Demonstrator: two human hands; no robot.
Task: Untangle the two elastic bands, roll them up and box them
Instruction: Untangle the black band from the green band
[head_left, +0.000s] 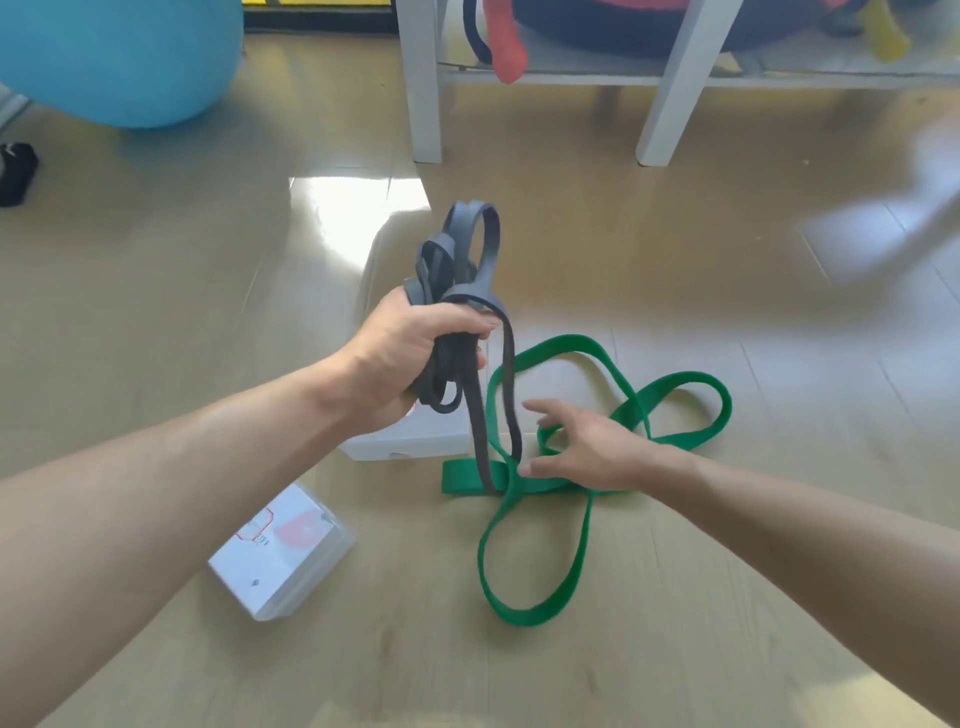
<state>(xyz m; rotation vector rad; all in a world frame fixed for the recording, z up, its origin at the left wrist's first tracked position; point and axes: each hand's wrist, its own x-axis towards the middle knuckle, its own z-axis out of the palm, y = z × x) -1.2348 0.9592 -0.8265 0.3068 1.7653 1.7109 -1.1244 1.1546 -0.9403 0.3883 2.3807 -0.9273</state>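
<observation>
My left hand (410, 358) grips a bunched grey elastic band (467, 270), held above the floor. Loops of it stick up above my fist and one long loop hangs down to the floor. Sprawled in loops on the wooden floor lies a green elastic band (535, 613). The hanging grey loop crosses over it near its left end. My right hand (587, 447) hovers with spread fingers over the green band's middle, just right of the hanging grey loop. Behind my left hand sits a white box (415, 441), partly hidden.
A white box lid with red print (283, 553) lies on the floor at lower left. White table legs (423, 88) stand at the back, with a blue exercise ball (124, 57) at the far left and a dark object (15, 174) at the left edge.
</observation>
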